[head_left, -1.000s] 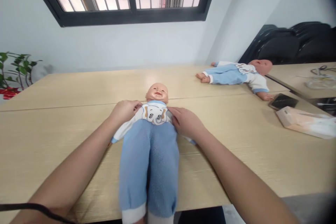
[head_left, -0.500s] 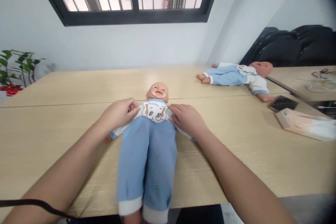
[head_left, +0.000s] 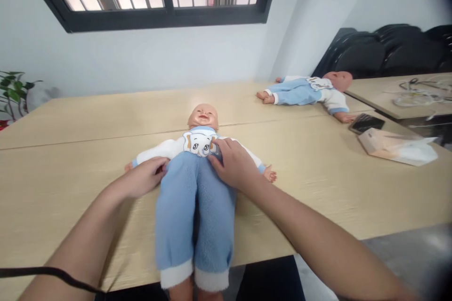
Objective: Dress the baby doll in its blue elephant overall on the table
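A baby doll (head_left: 197, 207) lies on its back with its head away from me. It wears light blue fleece trousers and a white top with an elephant patch (head_left: 199, 144) on the chest. My left hand (head_left: 148, 176) is at the side of the doll's waist, fingers curled in against the clothes; the fingertips are partly hidden. Across the other side of the chest lies my right hand (head_left: 235, 162), its thumb and fingers apart at the patch's edge. Both doll arms stretch out sideways on the table (head_left: 88, 164).
A second doll (head_left: 303, 91) in matching clothes lies at the back right. Near it are a dark phone (head_left: 367, 123) and a tissue pack (head_left: 395, 146). Cables (head_left: 420, 89) rest on another table, with stacked black chairs (head_left: 360, 54) behind. A plant (head_left: 16, 91) stands at the left.
My left hand has moved down from the doll's shoulder to its waist. My right hand has shifted inward from the shoulder onto the chest. The view has turned slightly right.
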{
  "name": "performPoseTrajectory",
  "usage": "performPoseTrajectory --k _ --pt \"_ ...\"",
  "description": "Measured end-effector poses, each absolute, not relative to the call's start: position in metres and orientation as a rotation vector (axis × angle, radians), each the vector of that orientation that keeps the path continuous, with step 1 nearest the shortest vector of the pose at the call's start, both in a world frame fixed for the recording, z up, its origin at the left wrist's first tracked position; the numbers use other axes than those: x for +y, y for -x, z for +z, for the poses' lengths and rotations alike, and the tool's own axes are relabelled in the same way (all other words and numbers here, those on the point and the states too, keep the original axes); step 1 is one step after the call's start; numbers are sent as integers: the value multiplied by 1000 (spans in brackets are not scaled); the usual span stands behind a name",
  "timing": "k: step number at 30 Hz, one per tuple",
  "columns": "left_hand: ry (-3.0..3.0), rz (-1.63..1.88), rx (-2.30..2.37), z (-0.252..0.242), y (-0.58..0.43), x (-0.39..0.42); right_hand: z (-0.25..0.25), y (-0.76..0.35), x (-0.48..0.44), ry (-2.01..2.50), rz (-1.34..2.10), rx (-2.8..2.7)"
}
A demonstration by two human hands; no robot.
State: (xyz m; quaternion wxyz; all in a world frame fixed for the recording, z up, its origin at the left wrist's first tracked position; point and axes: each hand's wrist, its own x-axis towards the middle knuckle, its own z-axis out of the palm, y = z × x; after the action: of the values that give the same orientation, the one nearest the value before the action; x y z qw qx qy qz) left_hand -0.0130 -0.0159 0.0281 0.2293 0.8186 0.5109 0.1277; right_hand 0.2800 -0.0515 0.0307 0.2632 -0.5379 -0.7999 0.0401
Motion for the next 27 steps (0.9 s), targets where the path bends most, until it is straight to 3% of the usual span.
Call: performPoseTrajectory --k 5,12,19,24,27 --pt "-2256 479 1688 20 -1 -8 29 -288 -41 1399 126 -2179" --pt "-2396 1029 1701 22 4 -1 26 -284 -44 1679 34 -1933" --pt "-2531 421 1735 1 16 17 5 -292 -27 1497 178 -2105" --pt "-2494 451 1745 -1 22 21 -2 -316 2 1436 197 -2131" --pt "-2456 672 1729 6 19 16 2 -319 4 1375 174 -2117"
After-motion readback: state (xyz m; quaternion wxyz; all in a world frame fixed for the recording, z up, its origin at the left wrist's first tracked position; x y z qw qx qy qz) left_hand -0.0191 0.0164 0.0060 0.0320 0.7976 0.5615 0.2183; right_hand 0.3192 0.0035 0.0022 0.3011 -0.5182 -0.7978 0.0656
